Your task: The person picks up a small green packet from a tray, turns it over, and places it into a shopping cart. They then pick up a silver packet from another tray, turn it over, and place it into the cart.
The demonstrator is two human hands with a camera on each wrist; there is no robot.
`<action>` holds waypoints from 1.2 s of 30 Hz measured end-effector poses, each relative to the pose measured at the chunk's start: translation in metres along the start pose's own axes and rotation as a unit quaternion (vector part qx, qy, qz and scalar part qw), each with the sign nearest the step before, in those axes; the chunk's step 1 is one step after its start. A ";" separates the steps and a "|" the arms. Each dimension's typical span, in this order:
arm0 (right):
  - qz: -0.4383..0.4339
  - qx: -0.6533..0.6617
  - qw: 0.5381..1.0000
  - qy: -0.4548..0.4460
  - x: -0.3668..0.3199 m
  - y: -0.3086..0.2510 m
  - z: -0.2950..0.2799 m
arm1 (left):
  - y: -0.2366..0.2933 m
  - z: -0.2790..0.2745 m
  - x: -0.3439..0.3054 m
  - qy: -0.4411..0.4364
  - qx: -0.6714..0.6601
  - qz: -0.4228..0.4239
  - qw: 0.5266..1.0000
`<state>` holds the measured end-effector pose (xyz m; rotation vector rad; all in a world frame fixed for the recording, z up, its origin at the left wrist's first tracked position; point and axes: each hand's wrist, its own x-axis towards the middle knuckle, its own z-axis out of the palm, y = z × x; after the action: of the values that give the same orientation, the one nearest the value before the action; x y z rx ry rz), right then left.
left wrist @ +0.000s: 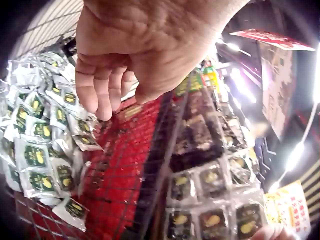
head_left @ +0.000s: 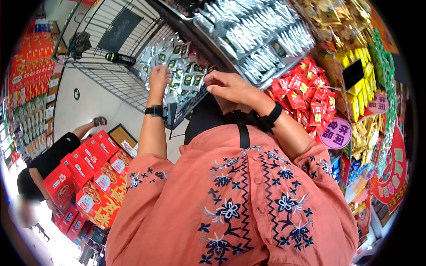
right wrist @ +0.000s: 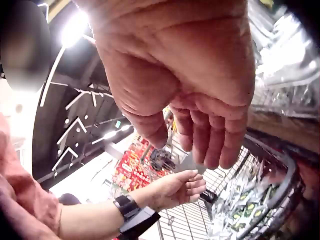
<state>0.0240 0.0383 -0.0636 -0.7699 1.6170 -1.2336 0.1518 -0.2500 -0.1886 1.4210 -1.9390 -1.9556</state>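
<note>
Left hand (head_left: pixel 159 82) is hovering over the left side of the pile of silver packets with dark green labels (head_left: pixel 181 80), fingers hanging loosely curled, its grip released and holding nothing. Right hand (head_left: pixel 228 86) is hanging palm down at the right end of the pile, fingers bending slightly downward, also released and holding nothing. Both forearms are reaching forward, black bands circling the wrists. The packets are lying inside a grey wire shopping cart (head_left: pixel 95 71), below and between the hands; the cart's dark curved rim (right wrist: pixel 287 192) is running beside the pile. A black bottle (head_left: pixel 120 58) is lying left of the left hand. Rows of shiny silver packets (head_left: pixel 257 35) are standing beyond the right hand, and red wrapped packs (head_left: pixel 306 88) are heaping up to its right.
</note>
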 end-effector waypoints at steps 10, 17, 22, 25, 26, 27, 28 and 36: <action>0.128 -0.055 0.990 0.006 0.050 0.074 0.029 | -0.137 0.006 0.063 -0.079 0.262 -0.018 0.962; 0.154 -0.032 0.987 0.023 0.056 0.083 0.028 | -0.135 0.043 0.062 -0.089 0.386 -0.066 0.916; 0.183 0.001 0.982 0.044 0.056 0.084 0.032 | -0.120 0.061 0.064 -0.093 0.481 -0.114 0.864; 0.183 0.007 0.982 0.052 0.055 0.094 0.034 | -0.117 0.065 0.059 -0.081 0.489 -0.100 0.863; 0.184 0.011 0.981 0.054 0.054 0.098 0.035 | -0.119 0.063 0.060 -0.090 0.479 -0.094 0.868; 0.204 0.020 0.978 0.049 0.054 0.096 0.035 | -0.128 0.061 0.061 -0.100 0.469 -0.089 0.873; 0.222 0.030 0.973 0.044 0.055 0.091 0.034 | -0.136 0.057 0.062 -0.105 0.440 -0.050 0.890; 0.143 -0.016 0.989 0.046 0.058 0.072 0.036 | -0.070 0.016 0.014 -0.129 -0.050 -0.204 0.969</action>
<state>0.0397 -0.0047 -0.1516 -0.4854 1.7566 -1.0511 0.1722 -0.2313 -0.2560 1.7240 -1.7056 -2.4884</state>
